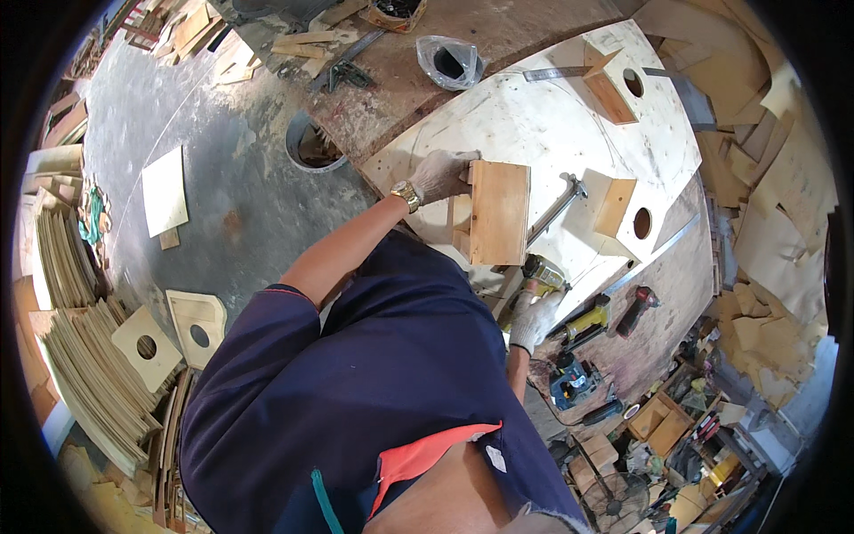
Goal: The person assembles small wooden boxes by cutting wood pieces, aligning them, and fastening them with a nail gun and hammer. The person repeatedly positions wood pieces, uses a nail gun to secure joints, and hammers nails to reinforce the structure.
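My left hand [442,176], in a pale work glove, grips the edge of a wooden box [500,214] made of joined boards, held over the white work board [427,142]. My right hand [534,319], also gloved, is closed around a yellow-green nail gun [545,271] just below the box. The box hides part of the tool, so I cannot tell whether its nose touches the wood. Beyond the box lies a hammer [559,210]. Two wooden pieces with round holes, one nearer [616,206] and one farther [610,92], stand on the white board.
A second yellow nail gun [589,319], a red-and-black power tool [637,311] and a blue jigsaw [572,383] lie at right. A plastic-wrapped roll [449,62] sits at the far edge. A bucket [313,147] stands left of the table. Stacked panels [89,383] line the left.
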A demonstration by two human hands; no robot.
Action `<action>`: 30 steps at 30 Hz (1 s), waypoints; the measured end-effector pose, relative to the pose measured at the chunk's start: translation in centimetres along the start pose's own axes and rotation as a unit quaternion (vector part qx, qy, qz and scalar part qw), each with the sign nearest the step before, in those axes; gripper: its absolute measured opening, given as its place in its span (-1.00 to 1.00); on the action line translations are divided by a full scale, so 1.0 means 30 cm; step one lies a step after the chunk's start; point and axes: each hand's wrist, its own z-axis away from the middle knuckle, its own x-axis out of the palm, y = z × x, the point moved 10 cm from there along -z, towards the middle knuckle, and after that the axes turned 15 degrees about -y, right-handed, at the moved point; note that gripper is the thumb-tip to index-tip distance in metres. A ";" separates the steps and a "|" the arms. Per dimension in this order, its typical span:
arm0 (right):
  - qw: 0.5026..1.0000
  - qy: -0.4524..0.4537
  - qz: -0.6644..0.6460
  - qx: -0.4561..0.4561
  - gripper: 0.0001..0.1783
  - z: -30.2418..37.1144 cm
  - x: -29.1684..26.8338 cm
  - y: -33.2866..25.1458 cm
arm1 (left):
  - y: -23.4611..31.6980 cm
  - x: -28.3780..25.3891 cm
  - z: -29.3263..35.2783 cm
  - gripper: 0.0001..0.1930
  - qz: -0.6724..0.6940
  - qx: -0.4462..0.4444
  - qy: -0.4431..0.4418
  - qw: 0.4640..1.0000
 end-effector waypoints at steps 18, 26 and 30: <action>0.929 -0.169 -0.330 0.002 -0.55 -0.032 -0.330 -0.076 | -0.011 0.027 -0.025 -0.64 -0.006 -0.019 -0.077 0.997; 0.894 -0.289 -0.264 -0.220 -0.45 -0.019 -0.562 -0.697 | -0.011 0.023 -0.022 -0.61 0.018 -0.010 -0.068 0.997; 0.908 -0.315 -0.163 -0.225 -0.35 -0.066 -0.484 -0.783 | -0.006 0.017 -0.001 -0.60 0.049 0.015 -0.017 0.999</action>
